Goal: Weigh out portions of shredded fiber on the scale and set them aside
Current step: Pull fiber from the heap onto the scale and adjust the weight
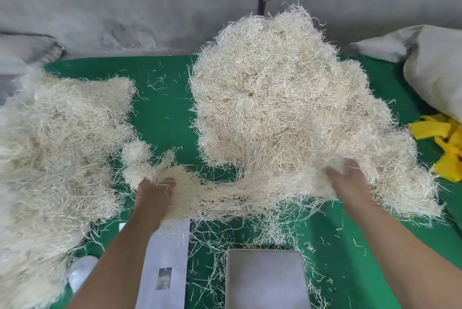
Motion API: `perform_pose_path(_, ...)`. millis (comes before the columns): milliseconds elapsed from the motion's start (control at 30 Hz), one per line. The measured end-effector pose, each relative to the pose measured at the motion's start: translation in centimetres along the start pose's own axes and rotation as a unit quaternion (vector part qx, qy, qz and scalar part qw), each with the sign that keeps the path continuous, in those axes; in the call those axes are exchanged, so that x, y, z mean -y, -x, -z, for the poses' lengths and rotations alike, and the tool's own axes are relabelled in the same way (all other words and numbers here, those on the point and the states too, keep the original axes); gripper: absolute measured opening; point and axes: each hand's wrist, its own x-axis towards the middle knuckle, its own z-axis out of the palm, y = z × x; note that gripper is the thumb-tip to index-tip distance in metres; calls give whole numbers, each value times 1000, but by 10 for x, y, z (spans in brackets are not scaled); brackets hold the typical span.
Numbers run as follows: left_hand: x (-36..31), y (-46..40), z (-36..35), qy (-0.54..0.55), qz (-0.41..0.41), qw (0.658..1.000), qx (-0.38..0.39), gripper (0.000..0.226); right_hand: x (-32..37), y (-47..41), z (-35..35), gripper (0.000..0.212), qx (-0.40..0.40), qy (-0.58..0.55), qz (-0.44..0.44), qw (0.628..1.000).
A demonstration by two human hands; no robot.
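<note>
Pale, straw-like shredded fiber, dry, wiry and matt, stands heaped on a green table cover with a fine, felt-like nap. A thin web of the same strands stretches loose and open, almost lacy. The scale's platform looks like brushed metal with a dull grey sheen. A white paper strip lies smooth beside it. Crumpled yellow cloth and a coarse grey woven sack sit before a rough, unpainted concrete wall.

Two bare forearms, no sleeves — hands ungloved
</note>
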Motion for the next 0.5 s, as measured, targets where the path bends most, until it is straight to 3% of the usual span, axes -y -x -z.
perform_pose_path(67,-12,24,-16,43,-10,998,54,32,-4,19,-19,111,141,179,82,970)
perform_pose_path(133,-30,54,-35,100,-11,988,118,25,-5,49,-46,143,205,270,194,920)
perform_pose_path(200,-50,84,-46,182,-31,953,241,2,-10,73,-78,149,223,349,311,855)
perform_pose_path(267,-67,105,-49,233,-74,901,357,22,-11,93,-105,137,246,450,371,775)
perform_pose_path(300,-71,110,-51,251,-90,880,393,22,-10,98,-113,114,264,446,360,776)
perform_pose_path(367,-70,104,-56,290,-45,870,396,20,-1,101,-119,45,259,306,281,872)
perform_pose_path(433,-65,84,-59,158,-28,937,309,11,4,93,-116,33,233,190,205,931)
perform_pose_path(467,-59,74,-59,44,-64,942,327,24,8,86,-110,30,207,152,221,941)
perform_pose_path(500,-50,67,-62,-95,-115,910,388,46,13,78,-101,24,178,130,263,939)
